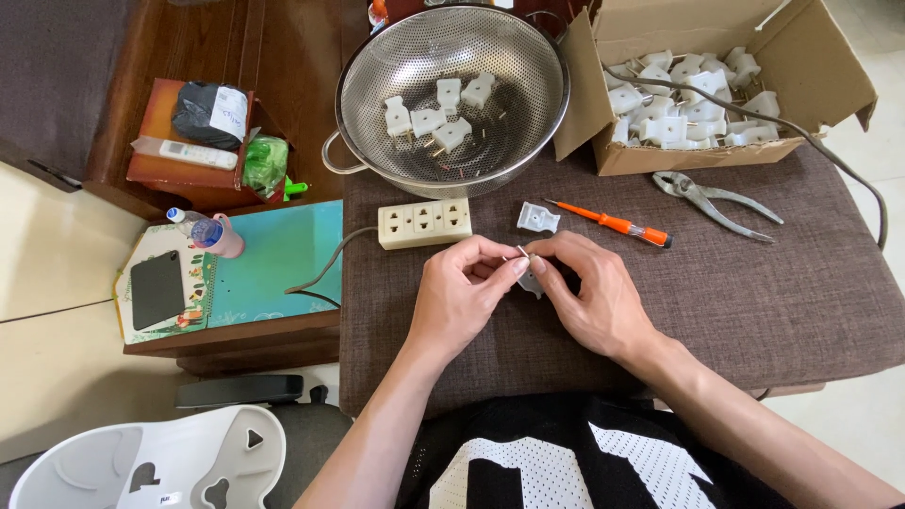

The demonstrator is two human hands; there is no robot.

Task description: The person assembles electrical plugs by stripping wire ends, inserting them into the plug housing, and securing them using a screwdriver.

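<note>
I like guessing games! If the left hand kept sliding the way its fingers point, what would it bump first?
Likely the right hand: the left hand points rightward, fingertips already meeting it around a small white plug part.

both bare forearms reach forward and angle inward, so the hands meet at the middle. the left hand (459, 292) has its fingers curled and thumb pinched to fingertips; the right hand (592, 294) curls likewise, its fingertips touching the left's.

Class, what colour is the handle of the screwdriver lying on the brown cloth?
Orange: the screwdriver has an orange handle, seen best in the head view.
</note>
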